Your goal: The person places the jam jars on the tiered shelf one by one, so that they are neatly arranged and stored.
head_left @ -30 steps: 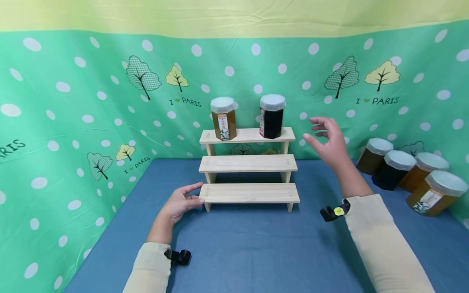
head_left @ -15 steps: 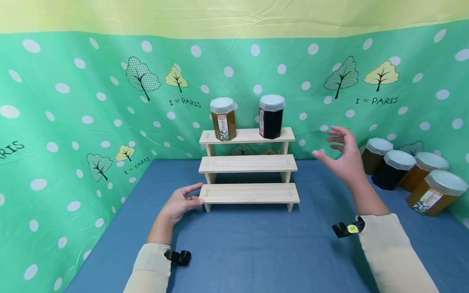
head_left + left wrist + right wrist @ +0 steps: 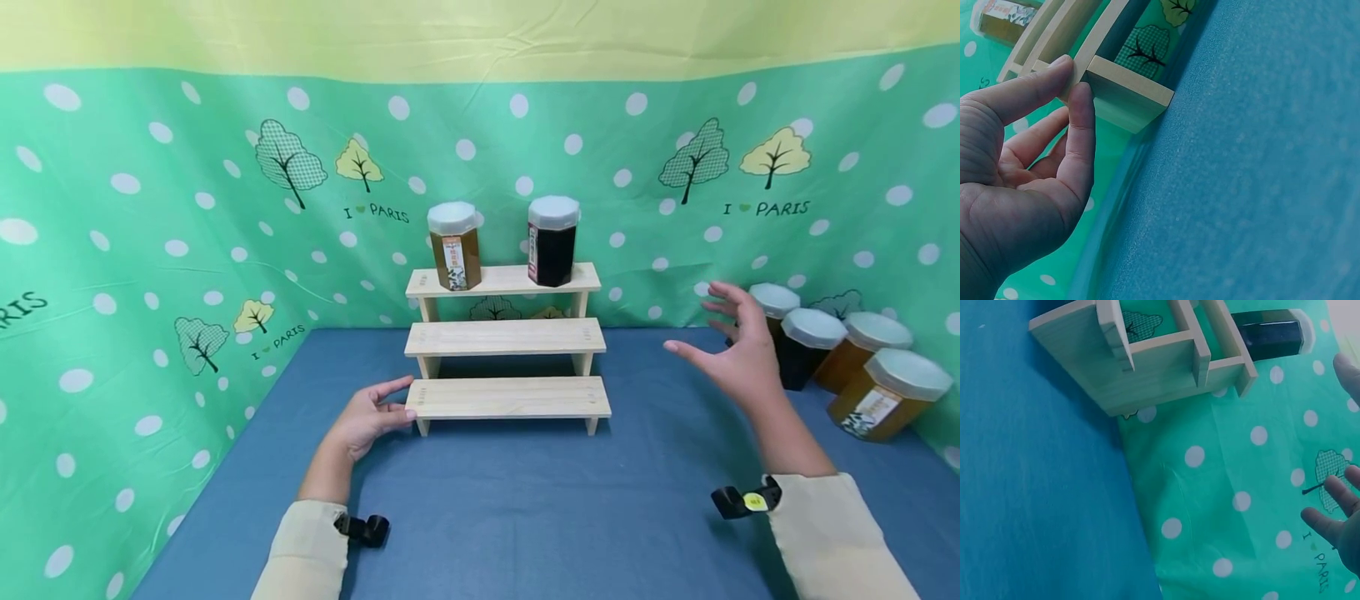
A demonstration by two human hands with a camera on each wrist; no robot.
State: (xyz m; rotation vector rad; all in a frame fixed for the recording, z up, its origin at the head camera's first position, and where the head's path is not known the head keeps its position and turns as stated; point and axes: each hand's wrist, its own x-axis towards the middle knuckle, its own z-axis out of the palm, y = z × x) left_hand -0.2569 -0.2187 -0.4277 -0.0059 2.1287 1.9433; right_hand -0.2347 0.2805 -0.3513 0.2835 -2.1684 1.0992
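Note:
A three-step wooden display stand [image 3: 506,337] rests on the blue table. My left hand [image 3: 366,423] pinches the left end of its lowest step, thumb and index finger at the board's edge in the left wrist view. On the top step stand an amber honey jar [image 3: 457,258] with a white lid and a dark jar [image 3: 552,250] with a white lid. My right hand [image 3: 738,354] is in the air right of the stand, fingers spread and holding nothing. In the head view it partly overlaps a brown jar [image 3: 776,302] and a second dark jar [image 3: 806,346].
At the right edge, an orange-brown jar [image 3: 873,337] and a labelled amber jar [image 3: 892,396] stand beside those two. A green dotted cloth [image 3: 225,167] printed with trees hangs behind and at the sides of the blue table [image 3: 517,517].
My right hand has moved right and down, away from the dark jar on the top step and towards the jars at the right. The left hand stays at the stand.

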